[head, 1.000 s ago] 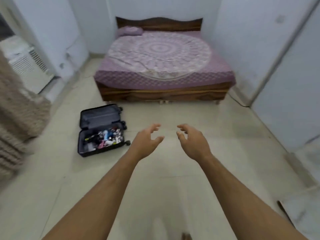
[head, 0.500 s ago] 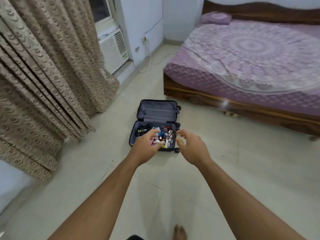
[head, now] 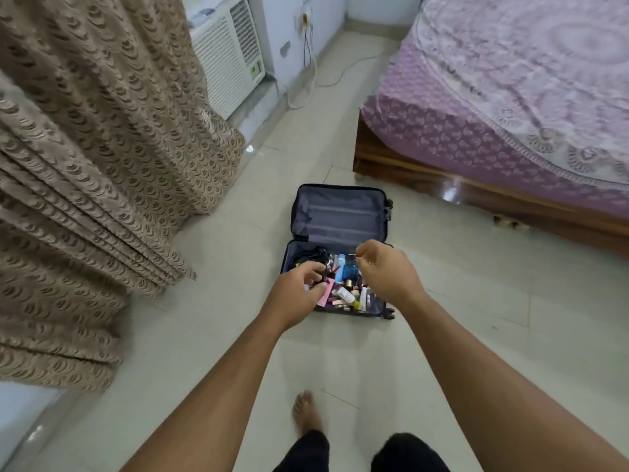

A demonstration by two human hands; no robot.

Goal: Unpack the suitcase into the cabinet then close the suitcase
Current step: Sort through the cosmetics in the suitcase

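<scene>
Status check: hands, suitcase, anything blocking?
Left hand and right hand empty, fingers loosely curled, reaching. Suitcase open, full. Nothing in the way.

One open suitcase [head: 337, 216] lies on the floor [head: 476, 301], its small bottles and tubes [head: 347, 294] too jumbled to count. Two hands: left hand [head: 296, 294], right hand [head: 384, 274]. One bed [head: 510, 97], one curtain [head: 85, 165], one air conditioner [head: 228, 56], one bare foot [head: 306, 410].

A dark suitcase [head: 337, 233] lies open flat on the floor [head: 476, 301] near the bed's corner, its grey-lined lid empty, its near half crammed with small bottles and tubes [head: 347, 287].
</scene>
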